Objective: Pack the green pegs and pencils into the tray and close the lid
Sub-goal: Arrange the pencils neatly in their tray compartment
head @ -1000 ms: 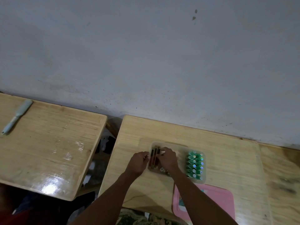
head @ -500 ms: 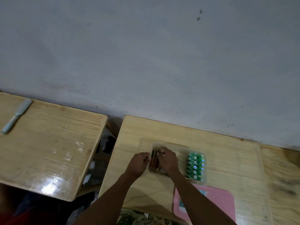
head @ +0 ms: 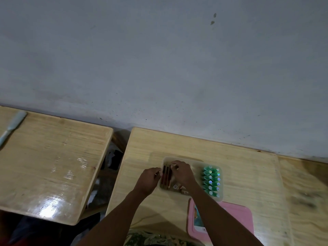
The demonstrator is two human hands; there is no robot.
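A clear tray [head: 192, 161] sits on the wooden tabletop [head: 248, 174]. Green pegs [head: 211, 181] stand packed in rows in its right part, and dark pencils [head: 166, 175] lie side by side in its left part. The left hand [head: 148, 180] curls at the tray's left edge, fingers narrow against the pencils. The right hand [head: 182, 172] rests over the tray's middle, fingertips on the pencils; its grip cannot be told. The pink lid [head: 243, 217] lies just beside the tray, nearer the person

Clear tray [head: 193, 161] lies open, holding green pegs [head: 211, 181] in two rows at its right end. Dark pencils [head: 166, 175] lie parallel at its left end. Pink lid [head: 239, 219] lies flat just beside it.
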